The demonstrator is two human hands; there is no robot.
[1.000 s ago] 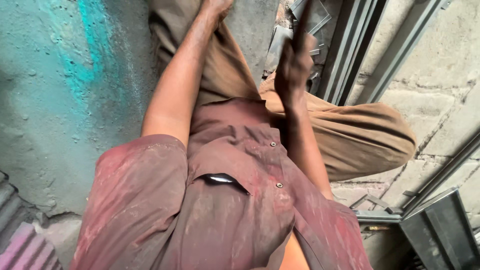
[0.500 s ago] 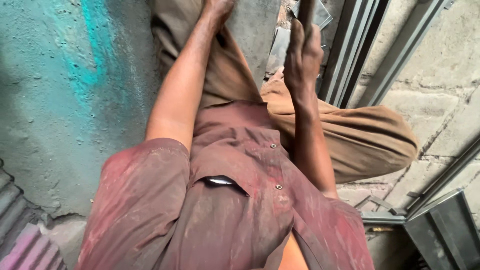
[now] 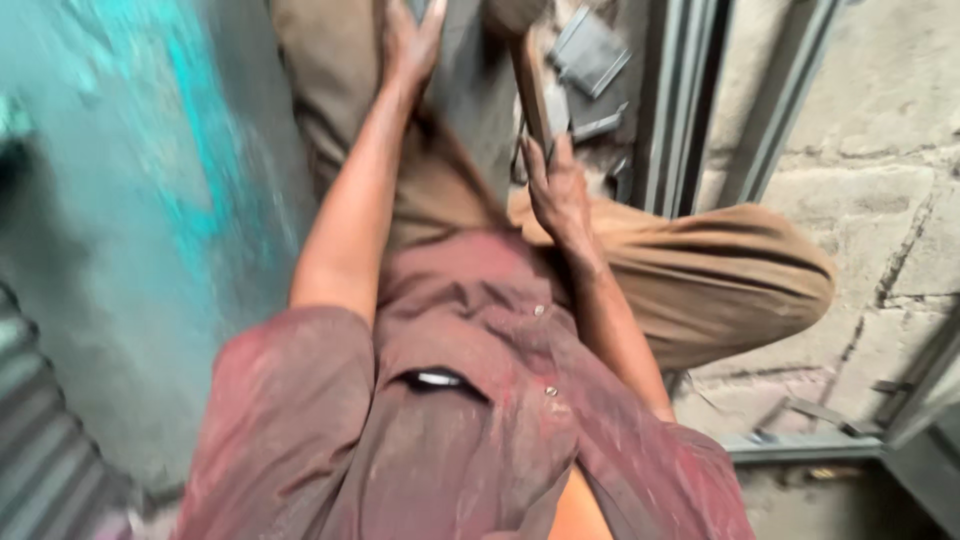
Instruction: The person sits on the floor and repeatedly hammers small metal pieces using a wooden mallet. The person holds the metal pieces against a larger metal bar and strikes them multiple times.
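My left hand (image 3: 410,45) lies flat, fingers spread, against a grey metal piece (image 3: 465,80) by my left knee at the top of the view. Lower and to the right, my right hand (image 3: 555,190) is closed around the brown wooden handle (image 3: 530,90) of a tool. The handle runs up to the top edge, where its blurred head is partly cut off. My dusty maroon shirt (image 3: 450,430) and brown trousers (image 3: 720,280) fill the middle of the frame.
A teal-stained grey wall (image 3: 130,200) stands on the left. Grey metal frame bars (image 3: 690,110) lean at the upper right, with scrap metal pieces (image 3: 590,60) beside them. A concrete block floor (image 3: 880,200) lies to the right, and another metal frame (image 3: 820,445) sits at the lower right.
My right hand has drawn down toward my body with the handle, so more of the handle shows above it. My left hand stays on the metal piece. The view has shifted slightly.
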